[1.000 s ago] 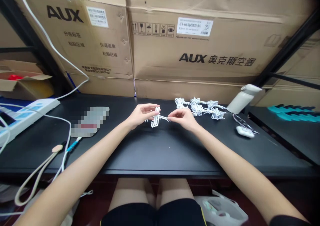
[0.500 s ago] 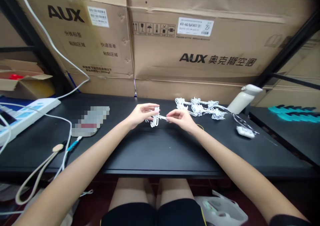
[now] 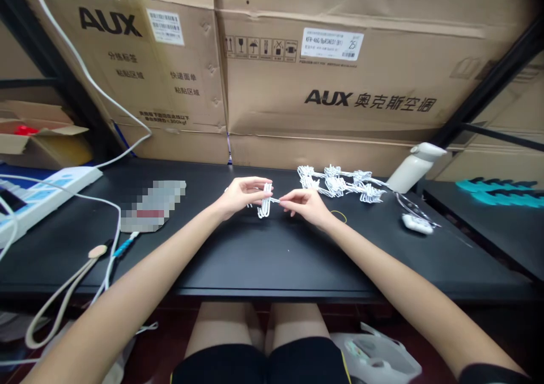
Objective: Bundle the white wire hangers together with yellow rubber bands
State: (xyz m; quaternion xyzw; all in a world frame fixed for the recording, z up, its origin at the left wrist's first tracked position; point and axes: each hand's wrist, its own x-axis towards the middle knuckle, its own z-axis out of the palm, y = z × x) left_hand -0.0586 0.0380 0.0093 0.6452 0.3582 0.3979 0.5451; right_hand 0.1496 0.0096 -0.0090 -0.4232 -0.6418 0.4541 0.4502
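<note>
My left hand point(image 3: 243, 194) pinches a small bundle of white wire hooks point(image 3: 265, 201) between thumb and fingers, its curved ends hanging down above the black table point(image 3: 255, 259). From the right, my right hand point(image 3: 306, 204) grips the tip of a thin white stem that sticks out of this bundle. Just beyond my right hand lie several bunches of similar white hooks point(image 3: 335, 184) in two rows. A thin yellow rubber band point(image 3: 340, 215) rests by my right wrist, partly hidden behind it.
Cardboard boxes point(image 3: 272, 106) stand along the back. At the right are a white bottle point(image 3: 414, 169) and a white earphone case point(image 3: 417, 224). On the left lie a power strip point(image 3: 55, 194), a flat pouch blurred in part point(image 3: 127, 224), and cables. A plastic bag point(image 3: 382, 353) sits below the table.
My right hand has shifted slightly left, and less of the white stem shows between my hands. The hook bundle has dipped a little; my left hand keeps its hold.
</note>
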